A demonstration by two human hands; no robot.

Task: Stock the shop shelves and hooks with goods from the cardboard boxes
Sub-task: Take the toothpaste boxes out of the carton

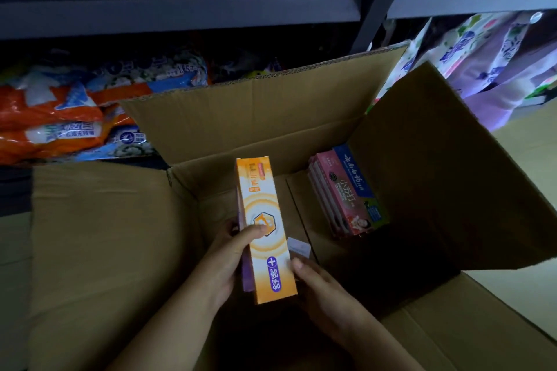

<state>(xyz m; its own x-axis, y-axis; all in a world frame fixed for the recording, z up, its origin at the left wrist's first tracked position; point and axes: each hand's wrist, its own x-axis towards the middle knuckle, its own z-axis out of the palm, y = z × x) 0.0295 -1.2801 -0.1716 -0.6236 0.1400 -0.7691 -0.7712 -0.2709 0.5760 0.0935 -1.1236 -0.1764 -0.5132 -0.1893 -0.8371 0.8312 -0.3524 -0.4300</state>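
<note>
head view: your left hand (229,253) grips an orange toothpaste box (265,229), thumb across its front, with a purple box (245,274) stacked behind it. your right hand (319,289) touches the orange box's lower right edge with its thumb; cannot tell whether the other fingers hold it. both hands are over the open cardboard box (271,117). beyond your right hand, pink toothpaste boxes (346,196) lean against the carton's far right wall. beyond the carton, shelves (180,9) carry bagged goods (60,117).

Orange carton (265,229) with white rings; pink-and-blue cartons (346,193); brown box (271,117).
</note>
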